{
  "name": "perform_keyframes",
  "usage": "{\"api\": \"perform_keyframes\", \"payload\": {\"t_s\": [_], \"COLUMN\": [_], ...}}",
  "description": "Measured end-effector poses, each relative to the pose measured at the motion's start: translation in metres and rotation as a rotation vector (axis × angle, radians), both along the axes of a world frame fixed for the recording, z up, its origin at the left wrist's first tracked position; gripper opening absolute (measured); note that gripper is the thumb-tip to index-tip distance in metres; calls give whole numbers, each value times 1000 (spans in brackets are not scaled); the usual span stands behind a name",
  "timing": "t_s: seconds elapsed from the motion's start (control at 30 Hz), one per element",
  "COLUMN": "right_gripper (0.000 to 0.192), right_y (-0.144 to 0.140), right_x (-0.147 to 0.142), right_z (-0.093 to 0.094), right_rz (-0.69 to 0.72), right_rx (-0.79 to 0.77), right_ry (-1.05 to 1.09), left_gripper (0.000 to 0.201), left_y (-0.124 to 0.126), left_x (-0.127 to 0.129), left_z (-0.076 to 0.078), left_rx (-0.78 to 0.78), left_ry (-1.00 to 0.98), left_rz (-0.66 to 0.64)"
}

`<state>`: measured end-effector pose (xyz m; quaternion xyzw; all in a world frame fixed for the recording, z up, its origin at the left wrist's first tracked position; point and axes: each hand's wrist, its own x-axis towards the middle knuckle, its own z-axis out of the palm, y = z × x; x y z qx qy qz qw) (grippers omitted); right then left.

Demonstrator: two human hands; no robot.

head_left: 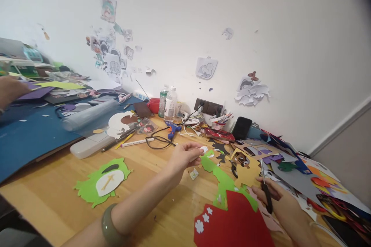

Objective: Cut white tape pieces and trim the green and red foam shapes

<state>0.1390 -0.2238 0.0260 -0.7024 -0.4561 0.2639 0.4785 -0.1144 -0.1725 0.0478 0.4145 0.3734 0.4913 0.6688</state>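
My left hand (pixel 184 159), with a green bangle (pixel 109 224) on its wrist, pinches a small white paper piece (pixel 204 149) above the table. My right hand (pixel 282 202) is closed around black-handled scissors (pixel 267 196), their blades pointing up and away from me. Between and below my hands lie a red sheet (pixel 228 222) bearing several white paper flowers (pixel 199 226) and a bright green cut-out strip (pixel 223 177). On the left rests a green shape (pixel 89 183) with a white oval (pixel 109 182) on it. A tiny clear packet (pixel 194 174) sits beside my left hand.
Another person's hand (pixel 11 90) reaches over the blue tabletop (pixel 26 139) at left. A blue glue gun (pixel 173 129), plastic bottles (pixel 170 104) and a phone (pixel 242 127) stand or lie along the wall. Coloured paper scraps (pixel 301 179) pile up at right. A white case (pixel 89 146) sits left of centre.
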Motion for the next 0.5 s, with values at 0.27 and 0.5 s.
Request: {"api": "perform_keyframes", "payload": {"t_s": [0.27,0.5], "right_gripper": [43,34], "right_y": [2,-4], "right_x": [-65,-91], "right_z": [16,30], "right_rz": [281,371], "right_rx": [42,36], "right_ry": [200,232], "left_gripper": [28,33], "left_y": [-11,-16], "left_x": [7,7], "left_z": [6,10], "left_rx": [37,57], "left_ry": [119,80], "left_rz": [-271,-293]}}
